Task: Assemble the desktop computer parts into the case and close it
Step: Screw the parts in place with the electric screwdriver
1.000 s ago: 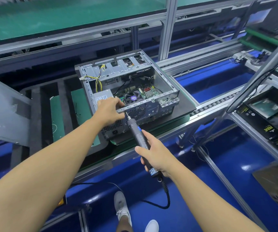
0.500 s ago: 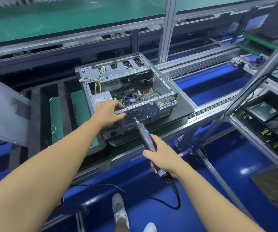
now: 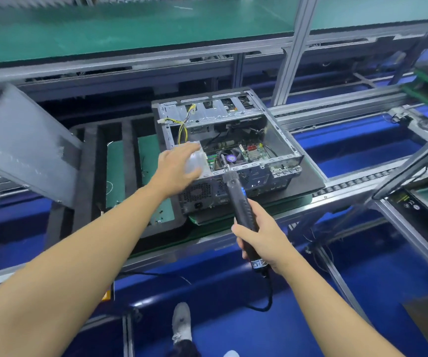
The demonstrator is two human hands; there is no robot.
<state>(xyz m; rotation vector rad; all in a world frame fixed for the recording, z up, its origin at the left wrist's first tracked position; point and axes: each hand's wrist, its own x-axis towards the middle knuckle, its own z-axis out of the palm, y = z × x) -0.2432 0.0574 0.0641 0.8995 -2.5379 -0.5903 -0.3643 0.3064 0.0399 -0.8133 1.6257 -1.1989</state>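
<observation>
Right hand (image 3: 259,238) wraps screwdriver (image 3: 236,199), bit ahead of fingertips at case (image 3: 282,159) rail, likely screw-driving; left hand (image 3: 177,167) fingers blurred, loosely straight.

Both bare forearms reach forward from the lower corners. The left stretches farther and ends in the left hand (image 3: 178,169), held palm-down with its fingers (image 3: 192,153) extended loosely ahead of the wrist and smeared by blur. The right hand (image 3: 260,237) sits nearer the body, wrist straight, fingers and thumb wrapped around an electric screwdriver (image 3: 237,194) whose shaft juts up and away beyond the knuckles.
</observation>
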